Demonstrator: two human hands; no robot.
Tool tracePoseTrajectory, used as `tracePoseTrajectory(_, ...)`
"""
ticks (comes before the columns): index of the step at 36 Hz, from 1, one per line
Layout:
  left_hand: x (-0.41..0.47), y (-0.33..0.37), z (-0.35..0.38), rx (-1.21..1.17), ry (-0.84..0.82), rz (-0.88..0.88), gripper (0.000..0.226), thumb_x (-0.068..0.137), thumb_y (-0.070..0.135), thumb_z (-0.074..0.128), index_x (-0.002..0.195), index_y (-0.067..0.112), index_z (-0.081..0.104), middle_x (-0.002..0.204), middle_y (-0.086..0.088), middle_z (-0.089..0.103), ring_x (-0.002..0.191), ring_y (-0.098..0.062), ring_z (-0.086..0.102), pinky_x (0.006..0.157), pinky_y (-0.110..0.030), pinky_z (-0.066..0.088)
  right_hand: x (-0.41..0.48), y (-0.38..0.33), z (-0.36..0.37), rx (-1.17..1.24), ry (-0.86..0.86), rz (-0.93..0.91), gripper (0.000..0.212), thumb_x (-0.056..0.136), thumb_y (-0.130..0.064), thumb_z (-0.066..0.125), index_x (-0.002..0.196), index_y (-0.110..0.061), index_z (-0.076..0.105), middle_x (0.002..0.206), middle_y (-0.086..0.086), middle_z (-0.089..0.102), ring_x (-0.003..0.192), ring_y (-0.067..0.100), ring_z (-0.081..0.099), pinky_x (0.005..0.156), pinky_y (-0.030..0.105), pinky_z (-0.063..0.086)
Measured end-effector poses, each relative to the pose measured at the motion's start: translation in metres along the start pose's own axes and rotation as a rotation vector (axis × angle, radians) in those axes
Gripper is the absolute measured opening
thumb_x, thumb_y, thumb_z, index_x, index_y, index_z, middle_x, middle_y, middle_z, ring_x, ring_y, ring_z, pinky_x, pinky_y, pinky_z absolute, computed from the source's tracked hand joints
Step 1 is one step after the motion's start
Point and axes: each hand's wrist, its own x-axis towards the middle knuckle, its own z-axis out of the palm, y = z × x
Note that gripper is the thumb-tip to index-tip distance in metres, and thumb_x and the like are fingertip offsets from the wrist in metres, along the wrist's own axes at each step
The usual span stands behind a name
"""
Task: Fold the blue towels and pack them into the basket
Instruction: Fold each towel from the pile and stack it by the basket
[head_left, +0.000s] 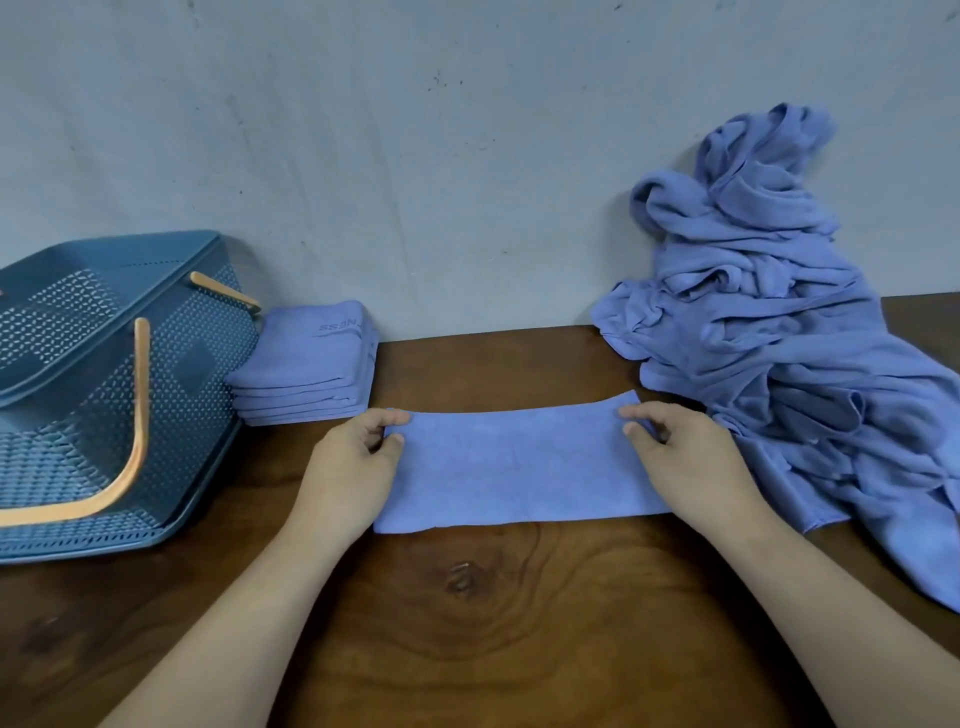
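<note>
A blue towel (514, 467), folded into a long strip, lies flat on the wooden table in front of me. My left hand (353, 467) pinches its far left corner between thumb and fingers. My right hand (685, 457) pinches the far right corner the same way. A stack of several folded blue towels (306, 369) sits beside the teal perforated basket (171, 395) at the left. The basket has tan handles, stands tilted, and looks to hold nothing. A heap of unfolded blue towels (769, 312) is piled against the wall at the right.
The dark wooden table (467, 623) runs up to a pale grey wall (415, 156). The heap spills over the table's right side, down to the near right edge. Bare wood lies between my forearms.
</note>
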Motion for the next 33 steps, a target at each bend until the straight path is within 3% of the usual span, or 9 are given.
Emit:
tracePoseTrajectory(3,-0.002,0.013,-0.003,0.024,-0.001,-0.004,0.026,0.104,0.026,0.063,0.126,0.040,0.067,0.123,0.021,0.068,0.116,0.002,0.062,0.083,-0.012,0.042,-0.005,-0.007,-0.002,-0.108,-0.006,-0.054,0.036,0.103,-0.031,0.061,0.139,-0.028,0.065,0.146,-0.006,0.058,0.118,0.006,0.055,0.084,0.009,0.038)
tracePoseTrajectory(6,-0.011,0.024,0.001,0.284,0.092,0.232,0.031,0.104,0.026,0.060,0.135,0.028,0.062,0.140,0.010,0.057,0.129,-0.012,0.051,0.103,-0.022,0.036,-0.014,-0.016,0.000,-0.415,0.070,-0.246,0.047,0.100,-0.034,0.063,0.147,-0.027,0.058,0.158,0.001,0.046,0.132,0.025,0.051,0.102,0.038,0.049)
tracePoseTrajectory(8,-0.023,0.036,0.011,0.406,0.049,0.369,0.031,0.106,0.032,0.054,0.136,0.026,0.061,0.143,0.011,0.055,0.133,-0.015,0.046,0.109,-0.028,0.035,-0.016,-0.028,0.003,-0.455,0.068,-0.352,0.047,0.100,-0.035,0.062,0.146,-0.028,0.060,0.158,0.000,0.049,0.138,0.025,0.049,0.110,0.046,0.046)
tracePoseTrajectory(11,-0.034,0.048,0.030,0.462,-0.124,0.355,0.042,0.107,0.050,0.043,0.143,0.033,0.057,0.147,0.018,0.055,0.139,-0.010,0.046,0.115,-0.034,0.038,-0.019,-0.042,0.014,-0.308,-0.224,-0.364,0.048,0.106,-0.045,0.053,0.153,-0.037,0.052,0.166,-0.014,0.039,0.154,0.009,0.031,0.124,0.034,0.028)
tracePoseTrajectory(14,-0.034,0.041,0.038,0.544,-0.283,0.341,0.062,0.105,0.066,0.034,0.160,0.039,0.040,0.168,0.019,0.035,0.157,-0.006,0.025,0.129,-0.036,0.021,-0.023,-0.038,0.027,-0.446,-0.424,-0.387,0.062,0.105,-0.067,0.034,0.163,-0.049,0.026,0.175,-0.020,0.011,0.161,0.004,0.005,0.129,0.032,0.010)
tracePoseTrajectory(17,-0.029,0.026,0.032,0.676,-0.382,0.364,0.072,0.103,0.077,0.024,0.168,0.048,0.014,0.176,0.023,0.000,0.162,-0.002,-0.007,0.133,-0.034,-0.002,-0.024,-0.029,0.026,-0.576,-0.435,-0.385,0.072,0.098,-0.082,0.016,0.164,-0.056,0.003,0.175,-0.019,-0.010,0.162,0.009,-0.013,0.129,0.037,-0.003)
tracePoseTrajectory(20,-0.024,0.018,0.026,0.723,-0.421,0.361,0.078,0.096,0.087,0.015,0.165,0.056,-0.001,0.174,0.025,-0.016,0.159,-0.002,-0.021,0.129,-0.031,-0.012,-0.021,-0.022,0.024,-0.607,-0.421,-0.348,0.084,0.088,-0.094,0.008,0.163,-0.056,-0.005,0.175,-0.015,-0.017,0.161,0.014,-0.018,0.130,0.040,-0.004)
tracePoseTrajectory(26,-0.015,0.014,0.014,0.745,-0.471,0.318,0.088,0.082,0.100,0.012,0.160,0.064,-0.009,0.171,0.027,-0.024,0.156,0.000,-0.028,0.132,-0.043,-0.009,-0.013,-0.013,0.015,-0.598,-0.415,-0.236,0.102,0.075,-0.105,0.007,0.163,-0.055,-0.008,0.174,-0.014,-0.021,0.159,0.012,-0.024,0.131,0.042,-0.004)
tracePoseTrajectory(33,-0.002,0.003,-0.004,0.680,-0.470,0.277,0.090,0.085,0.098,0.023,0.164,0.059,0.003,0.173,0.031,-0.010,0.156,0.009,-0.019,0.132,-0.041,-0.005,-0.007,-0.002,0.008,-0.583,-0.417,-0.194,0.105,0.071,-0.108,0.006,0.161,-0.058,-0.010,0.172,-0.020,-0.022,0.159,0.008,-0.023,0.131,0.043,-0.003)
